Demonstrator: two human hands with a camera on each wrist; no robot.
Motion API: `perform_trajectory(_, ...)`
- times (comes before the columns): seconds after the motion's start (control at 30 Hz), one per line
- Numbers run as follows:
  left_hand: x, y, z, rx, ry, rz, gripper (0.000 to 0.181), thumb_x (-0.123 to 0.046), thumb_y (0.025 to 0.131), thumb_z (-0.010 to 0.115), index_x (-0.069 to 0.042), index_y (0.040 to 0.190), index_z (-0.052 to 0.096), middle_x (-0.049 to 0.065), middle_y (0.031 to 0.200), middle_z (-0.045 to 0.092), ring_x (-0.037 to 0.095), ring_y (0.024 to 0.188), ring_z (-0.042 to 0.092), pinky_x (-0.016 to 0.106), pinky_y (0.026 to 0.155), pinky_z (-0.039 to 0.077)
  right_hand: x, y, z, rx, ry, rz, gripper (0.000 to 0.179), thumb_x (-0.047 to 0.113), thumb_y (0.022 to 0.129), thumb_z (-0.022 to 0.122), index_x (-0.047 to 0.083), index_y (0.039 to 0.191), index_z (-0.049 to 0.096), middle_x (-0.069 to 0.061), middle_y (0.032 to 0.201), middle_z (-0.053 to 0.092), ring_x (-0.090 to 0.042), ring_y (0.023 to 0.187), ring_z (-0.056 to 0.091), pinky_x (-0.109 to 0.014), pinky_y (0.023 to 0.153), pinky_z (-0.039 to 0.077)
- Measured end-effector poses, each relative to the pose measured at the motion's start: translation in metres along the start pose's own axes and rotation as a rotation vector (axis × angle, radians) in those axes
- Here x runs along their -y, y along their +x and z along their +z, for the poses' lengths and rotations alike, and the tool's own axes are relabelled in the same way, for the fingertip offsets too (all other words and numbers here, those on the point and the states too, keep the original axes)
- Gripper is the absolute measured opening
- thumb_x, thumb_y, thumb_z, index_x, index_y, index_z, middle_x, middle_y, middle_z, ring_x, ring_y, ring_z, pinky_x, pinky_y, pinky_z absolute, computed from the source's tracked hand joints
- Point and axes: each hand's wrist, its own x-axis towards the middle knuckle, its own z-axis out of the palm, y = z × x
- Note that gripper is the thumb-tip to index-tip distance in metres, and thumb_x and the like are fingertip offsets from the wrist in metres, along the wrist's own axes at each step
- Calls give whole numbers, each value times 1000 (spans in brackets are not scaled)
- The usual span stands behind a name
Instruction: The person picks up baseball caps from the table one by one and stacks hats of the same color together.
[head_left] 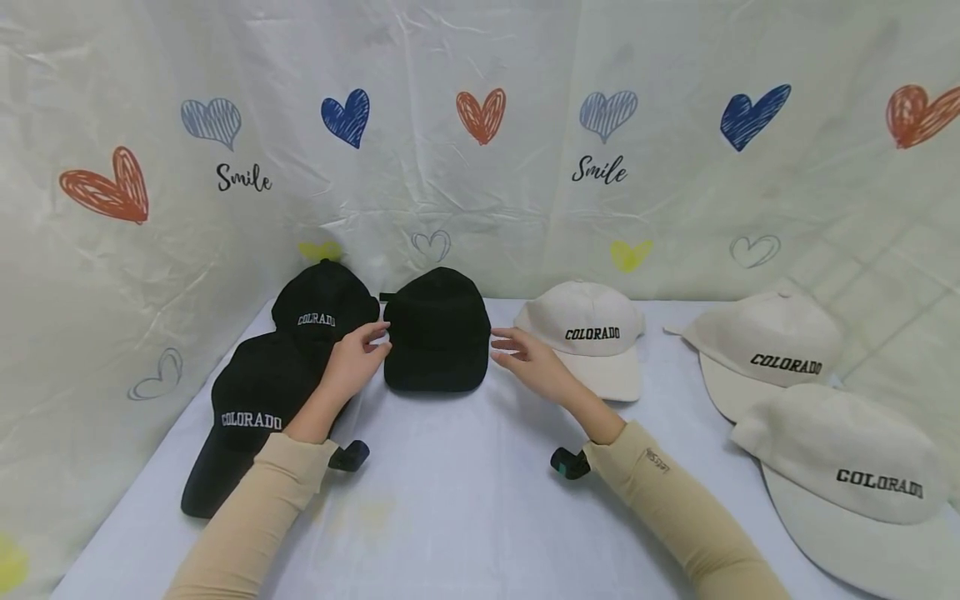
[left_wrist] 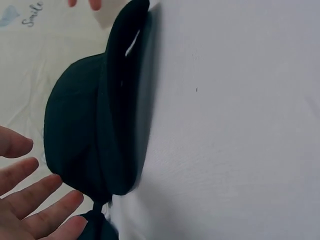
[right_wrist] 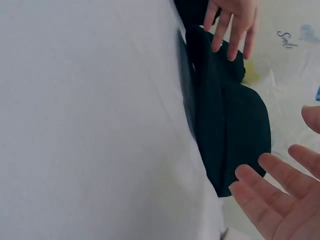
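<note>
Hands, the left hand (head_left: 354, 360) and the right hand (head_left: 536, 367), are held unclenched at either side of the plain black cap (head_left: 437, 333), with nothing gripped by either; whether its sides are lightly touched by the fingertips cannot be told. This cap is placed upright close to the back edge of the worktop (head_left: 465, 500), left of its middle, its brim turned towards the front edge.

By judgement, the step in hand is the two-handed handling of this one cap; whether a lift, a straightening or a letting-go is meant cannot be settled. For any shift of it, an even closing of the fingers on both sides would be called for, with the neighbouring caps left undisturbed.

Just beside it, towards the back left corner, the rear black cap (head_left: 326, 296) is partly overlapped by the front black cap (head_left: 258, 383), set along the left edge. To the right, the middle beige cap (head_left: 581, 310) is set near the back edge; towards the right edge, the rear beige cap (head_left: 772, 333) is partly covered by the front beige cap (head_left: 862, 454). All five are lettered COLORADO.
</note>
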Motion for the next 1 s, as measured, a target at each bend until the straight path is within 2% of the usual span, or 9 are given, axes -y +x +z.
perform_trajectory(0.13, 5, 2, 5, -8, -54, -32, 41, -9, 103, 58, 4, 141, 56, 24, 135, 62, 40, 122, 60, 49, 101, 50, -5, 6, 4, 10, 166, 87, 50, 16, 106, 56, -8, 148, 44, -30, 137, 58, -42, 115, 64, -43, 91, 57)
perform_trajectory(0.3, 10, 4, 13, 0, -96, -124, 42, -10, 104, 56, 5, 143, 54, 25, 135, 61, 37, 126, 58, 42, 94, 50, -9, 12, 7, 18, 319, 205, 49, 11, 108, 50, -11, 150, 37, -34, 142, 51, -46, 116, 63, -43, 93, 57)
perform_trajectory(0.47, 11, 6, 19, -6, -65, -182, 45, -12, 103, 56, 6, 145, 51, 27, 136, 59, 38, 126, 53, 47, 100, 46, -14, 18, 12, 23, 366, 286, 50, 9, 108, 50, -10, 152, 35, -31, 149, 45, -42, 113, 64, -37, 91, 57)
perform_trajectory(0.6, 10, 11, 24, -12, -3, -199, 49, -14, 102, 57, 7, 146, 50, 29, 135, 57, 39, 126, 51, 51, 106, 42, -18, 23, 17, 7, 390, 335, 53, 5, 106, 52, -10, 153, 34, -30, 145, 46, -28, 98, 67, -29, 83, 58)
perform_trajectory(0.73, 5, 13, 28, 3, 99, -205, 52, -14, 101, 57, 8, 147, 47, 31, 138, 54, 42, 128, 51, 52, 108, 41, -20, 28, 22, -24, 392, 378, 59, 2, 101, 58, -9, 154, 34, -29, 141, 47, -15, 82, 64, -24, 73, 57)
perform_trajectory(0.83, 2, 13, 29, 18, 154, -207, 55, -14, 100, 58, 11, 147, 45, 32, 140, 53, 43, 131, 50, 52, 110, 41, -19, 31, 24, -33, 388, 392, 63, 1, 99, 61, -8, 154, 33, -29, 146, 43, -13, 79, 62, -22, 71, 55)
perform_trajectory(1.0, 2, 16, 28, 63, 167, -251, 61, -17, 100, 59, 14, 148, 40, 37, 148, 41, 45, 137, 43, 53, 114, 36, -20, 34, 25, -9, 364, 395, 67, 1, 97, 63, -8, 155, 31, -29, 152, 39, -13, 80, 61, -21, 71, 55)
